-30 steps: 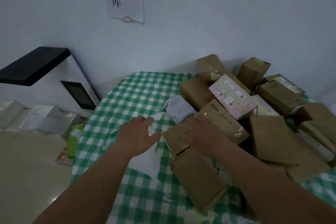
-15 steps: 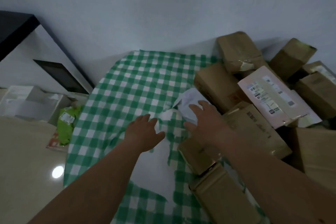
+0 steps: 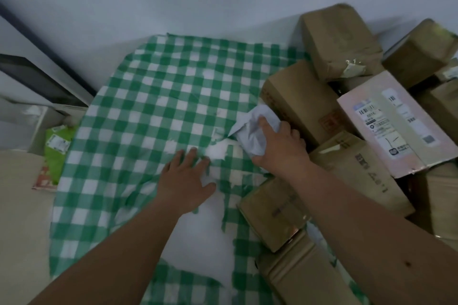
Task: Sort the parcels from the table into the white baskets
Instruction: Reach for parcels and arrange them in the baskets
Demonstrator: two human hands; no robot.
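Observation:
A small grey-white soft parcel (image 3: 250, 131) lies on the table (image 3: 153, 96), which has a torn green-checked cloth, at the left edge of a heap of brown cardboard parcels (image 3: 297, 96). My right hand (image 3: 280, 146) grips this soft parcel, thumb on top and fingers round its right side. My left hand (image 3: 186, 181) rests flat on the cloth just left of it, fingers spread and holding nothing. A pink labelled box (image 3: 394, 126) lies on the heap to the right.
White baskets (image 3: 27, 124) stand on the floor at the left, below a black-topped white machine (image 3: 37, 77). A green packet (image 3: 58, 148) lies on the floor beside the table's left edge. More cardboard boxes (image 3: 292, 272) crowd the near right.
My right hand left the brown box, reached forward to the soft grey-white parcel and closed round it. The left hand stayed on the cloth. The view tilted down and closer.

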